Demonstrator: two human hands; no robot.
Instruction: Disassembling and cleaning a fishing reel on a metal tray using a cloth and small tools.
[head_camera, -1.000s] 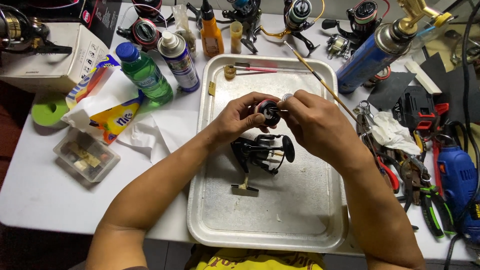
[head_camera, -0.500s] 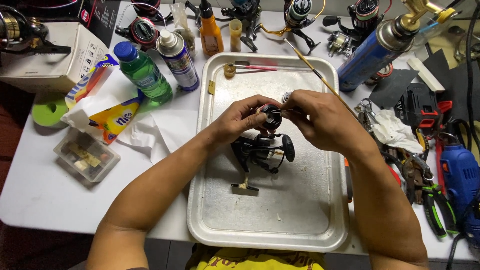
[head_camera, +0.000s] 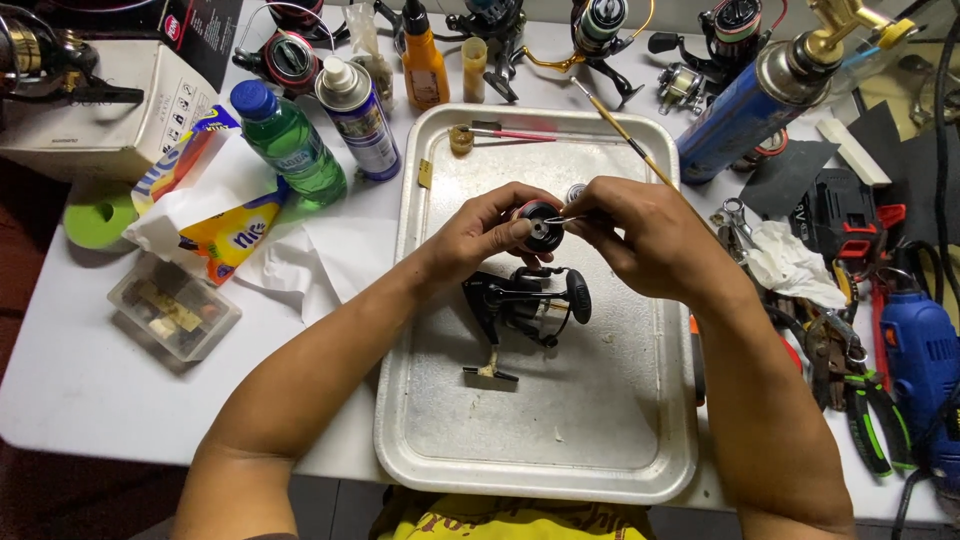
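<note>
White workbench (head_camera: 60, 400), cluttered; metal tray (head_camera: 600, 440) sits centre. Both hands work above the tray's upper half. Left hand (head_camera: 485, 235) grips a small black reel spool (head_camera: 541, 225), fingers curled round it. Right hand (head_camera: 640, 235) pinches a thin wire clip (head_camera: 562, 219) at the spool's face. Black spinning reel body (head_camera: 525, 305) lies on the tray just below the hands. Green bottle (head_camera: 290, 140) and spray can (head_camera: 360, 118) left of the tray; blue gas torch (head_camera: 750, 110) and pliers (head_camera: 850, 380) to the right.
</note>
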